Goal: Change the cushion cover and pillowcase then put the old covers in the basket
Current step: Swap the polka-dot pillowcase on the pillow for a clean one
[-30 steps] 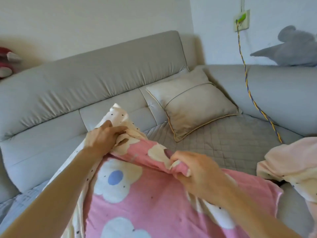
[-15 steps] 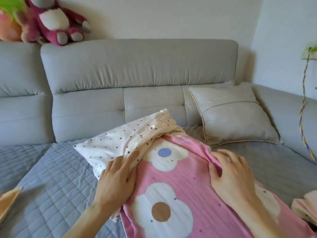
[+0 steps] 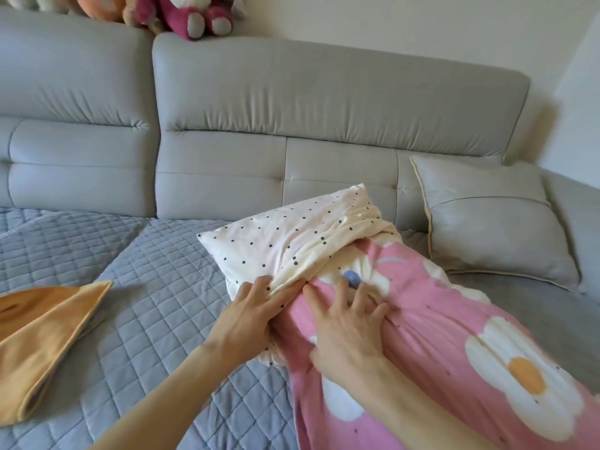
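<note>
Both hands lie open on the cloth with fingers spread, gripping nothing. The left hand (image 3: pixel 250 323) presses on the cream dotted end of the pillow (image 3: pixel 292 241), right at the edge of the pink flower pillowcase (image 3: pixel 454 336). The right hand (image 3: pixel 347 329) presses on the pink cloth just beside it, at its 3 o'clock. The pillow lies on the grey quilted sofa seat (image 3: pixel 156 287) in the middle of the view, and its pink part runs down to 5 o'clock. A grey cushion (image 3: pixel 493 228) leans on the sofa back at 3 o'clock, near the pillow. An orange cover (image 3: pixel 42 339) lies at 8 o'clock, well apart. Soft toys (image 3: pixel 194 14) sit on top of the sofa at 11 o'clock
</note>
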A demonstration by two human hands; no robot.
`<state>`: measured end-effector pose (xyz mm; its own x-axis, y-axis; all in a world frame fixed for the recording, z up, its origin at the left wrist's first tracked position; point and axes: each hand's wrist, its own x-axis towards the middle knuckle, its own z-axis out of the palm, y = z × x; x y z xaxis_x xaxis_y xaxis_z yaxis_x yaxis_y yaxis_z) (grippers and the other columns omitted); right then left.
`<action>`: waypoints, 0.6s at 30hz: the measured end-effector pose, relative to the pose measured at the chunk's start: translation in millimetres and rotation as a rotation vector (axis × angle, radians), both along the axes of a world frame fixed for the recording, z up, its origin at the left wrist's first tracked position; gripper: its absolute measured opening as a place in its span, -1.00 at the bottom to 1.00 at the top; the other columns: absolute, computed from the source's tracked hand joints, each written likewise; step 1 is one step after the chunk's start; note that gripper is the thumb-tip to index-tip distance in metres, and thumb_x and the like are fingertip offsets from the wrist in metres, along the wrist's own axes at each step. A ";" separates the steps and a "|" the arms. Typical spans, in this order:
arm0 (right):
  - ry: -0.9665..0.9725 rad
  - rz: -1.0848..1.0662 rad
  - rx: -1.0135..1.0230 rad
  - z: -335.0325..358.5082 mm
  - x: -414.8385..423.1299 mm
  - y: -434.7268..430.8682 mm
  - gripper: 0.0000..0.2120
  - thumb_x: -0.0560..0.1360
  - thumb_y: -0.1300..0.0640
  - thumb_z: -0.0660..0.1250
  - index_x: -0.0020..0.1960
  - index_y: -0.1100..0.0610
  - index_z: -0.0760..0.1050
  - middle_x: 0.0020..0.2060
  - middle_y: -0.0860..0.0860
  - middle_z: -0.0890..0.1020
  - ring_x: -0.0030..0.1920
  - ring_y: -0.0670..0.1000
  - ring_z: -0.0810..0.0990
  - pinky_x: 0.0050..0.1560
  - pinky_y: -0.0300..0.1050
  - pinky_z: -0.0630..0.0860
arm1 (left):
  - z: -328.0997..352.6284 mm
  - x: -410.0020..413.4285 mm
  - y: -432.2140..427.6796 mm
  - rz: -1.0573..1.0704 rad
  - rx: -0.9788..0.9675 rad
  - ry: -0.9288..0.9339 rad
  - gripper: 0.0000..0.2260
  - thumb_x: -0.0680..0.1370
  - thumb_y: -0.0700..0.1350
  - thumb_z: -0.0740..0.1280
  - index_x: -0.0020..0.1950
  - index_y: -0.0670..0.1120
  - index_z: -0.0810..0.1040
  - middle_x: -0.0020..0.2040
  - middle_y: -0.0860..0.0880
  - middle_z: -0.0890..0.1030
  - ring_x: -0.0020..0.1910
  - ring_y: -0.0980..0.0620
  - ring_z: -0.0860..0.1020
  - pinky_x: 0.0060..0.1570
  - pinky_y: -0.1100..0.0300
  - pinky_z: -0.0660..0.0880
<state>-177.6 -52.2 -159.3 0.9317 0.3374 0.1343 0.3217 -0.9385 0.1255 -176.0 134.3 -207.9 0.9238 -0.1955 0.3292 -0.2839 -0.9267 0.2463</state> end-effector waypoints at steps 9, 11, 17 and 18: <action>-0.275 0.330 0.203 9.1 -18.0 -40.6 -0.61 -0.06 0.32 0.33 -0.27 0.03 0.45 -0.43 -0.05 0.47 -0.36 0.15 0.49 -0.33 -0.09 0.22 | 18.2 20.6 42.8 0.145 0.321 -0.014 0.09 -0.01 0.31 0.61 0.47 0.31 0.22 0.08 -0.13 0.40 -0.15 -0.15 0.44 -0.63 0.07 0.49; -0.280 0.381 0.246 9.2 -37.2 -55.7 -0.62 -0.05 0.29 0.33 -0.26 0.01 0.48 -0.38 -0.08 0.48 -0.36 0.12 0.47 -0.29 -0.11 0.26 | 21.3 26.4 65.9 0.199 0.369 -0.023 0.06 -0.02 0.23 0.66 0.42 0.31 0.27 0.05 -0.16 0.42 -0.15 -0.18 0.46 -0.56 0.01 0.52; 0.029 0.329 0.241 -4.2 -55.9 -54.8 -0.59 0.20 0.02 0.35 0.05 -0.13 0.45 -0.11 -0.17 0.47 -0.13 0.00 0.55 -0.27 -0.12 0.41 | 9.0 17.9 67.2 0.265 0.318 -0.050 -0.02 0.13 0.00 0.68 0.45 0.27 0.29 0.05 -0.15 0.42 -0.11 -0.21 0.49 -0.26 -0.10 0.55; 0.114 0.341 0.225 -0.5 -54.8 -56.2 -0.56 0.28 -0.08 0.33 0.16 -0.16 0.42 -0.03 -0.18 0.44 -0.01 -0.03 0.51 -0.09 -0.11 0.45 | 10.3 14.6 65.6 0.253 0.281 -0.080 -0.14 0.24 -0.06 0.62 0.46 0.26 0.32 0.13 -0.14 0.40 -0.05 -0.21 0.47 -0.19 -0.12 0.55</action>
